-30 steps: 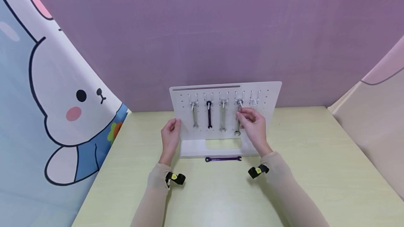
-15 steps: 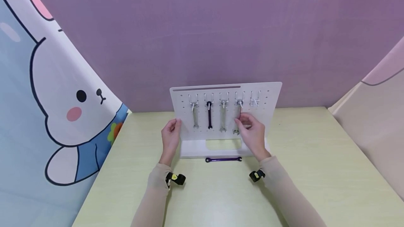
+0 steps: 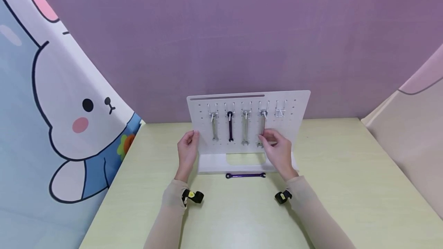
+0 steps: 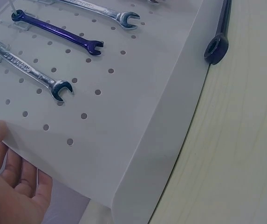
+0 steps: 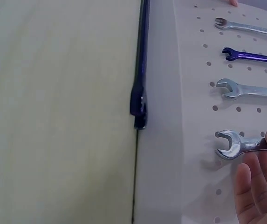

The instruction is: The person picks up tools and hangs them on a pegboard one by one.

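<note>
A white pegboard (image 3: 207,147) stands upright on the table. My left hand (image 3: 188,150) grips its left edge, thumb on the front face and fingers behind, as the left wrist view shows. My right hand (image 3: 279,150) pinches the lower shank of a silver combination wrench (image 5: 233,145), whose ring end is around a hook; its open end points down. Left of it hang another silver wrench (image 3: 245,130), a dark purple wrench (image 3: 230,128) and a further silver wrench (image 4: 30,71).
A purple wrench (image 3: 245,175) lies on the table (image 3: 235,210) along the front of the pegboard's base. One more wire hook (image 3: 280,112) sits at the board's upper right. Behind rises a purple backdrop (image 3: 221,37), with a rabbit-print cloth (image 3: 62,126) at left.
My right hand has slid down the silver wrench toward its open end, and that end has swung slightly. My left hand stays on the board's edge.
</note>
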The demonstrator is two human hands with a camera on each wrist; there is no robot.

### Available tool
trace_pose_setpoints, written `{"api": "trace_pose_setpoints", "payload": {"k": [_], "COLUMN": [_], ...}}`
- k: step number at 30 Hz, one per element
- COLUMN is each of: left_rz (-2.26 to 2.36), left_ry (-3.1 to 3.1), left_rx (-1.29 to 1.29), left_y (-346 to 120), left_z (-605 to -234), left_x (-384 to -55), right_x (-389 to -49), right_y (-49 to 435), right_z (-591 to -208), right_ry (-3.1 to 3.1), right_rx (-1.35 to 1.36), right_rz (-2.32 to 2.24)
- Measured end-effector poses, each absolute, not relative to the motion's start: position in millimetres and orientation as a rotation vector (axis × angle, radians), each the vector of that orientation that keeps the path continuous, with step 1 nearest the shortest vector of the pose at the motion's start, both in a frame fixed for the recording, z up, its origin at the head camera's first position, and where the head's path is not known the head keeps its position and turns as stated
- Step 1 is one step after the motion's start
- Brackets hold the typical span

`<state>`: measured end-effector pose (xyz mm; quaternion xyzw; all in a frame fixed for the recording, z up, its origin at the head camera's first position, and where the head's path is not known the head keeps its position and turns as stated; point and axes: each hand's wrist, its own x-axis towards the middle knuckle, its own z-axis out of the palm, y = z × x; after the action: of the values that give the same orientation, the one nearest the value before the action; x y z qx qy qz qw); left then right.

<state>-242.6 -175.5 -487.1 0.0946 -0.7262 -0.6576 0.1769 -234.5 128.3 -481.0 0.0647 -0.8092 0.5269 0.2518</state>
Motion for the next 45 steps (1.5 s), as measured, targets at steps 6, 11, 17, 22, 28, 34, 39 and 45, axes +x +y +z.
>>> {"api": "trace_pose_setpoints", "payload": {"k": [6, 11, 17, 22, 28, 34, 39, 45], "left_rz": [-1.858, -1.862, -1.867, -1.858, -1.854, -1.85, -1.853, -1.862], "left_ry": [-2.06, -2.063, -2.062, -2.057, -2.061, -2.063, -2.06, -2.051], "left_rx": [0.271, 0.281, 0.272, 0.271, 0.269, 0.28, 0.277, 0.258], "left_y": [-175.2, -175.3, -175.4, -175.2, -175.5, -175.7, -175.5, -175.7], "left_z": [-486.7, -488.1, -488.7, -488.4, -486.9, -485.3, -486.2, -486.9], "left_x": [-241.1, -239.8, -239.9, -240.4, -240.6, -240.5, -240.4, -240.9], "right_x": [-232.7, -231.4, -230.3, -229.5, -230.1, -231.4, -232.1, -232.3], "right_y": [129.9, 131.5, 133.7, 135.5, 136.7, 137.0, 137.1, 138.5], "right_z": [-483.1, -483.5, -484.5, -485.0, -484.3, -484.8, -484.9, -484.3], "right_ry": [-2.242, -2.273, -2.322, -2.361, -2.39, -2.41, -2.426, -2.43], "right_rx": [0.16, 0.143, 0.134, 0.132, 0.139, 0.139, 0.138, 0.124], "right_rz": [1.405, 1.363, 1.313, 1.281, 1.282, 1.283, 1.293, 1.324]}}
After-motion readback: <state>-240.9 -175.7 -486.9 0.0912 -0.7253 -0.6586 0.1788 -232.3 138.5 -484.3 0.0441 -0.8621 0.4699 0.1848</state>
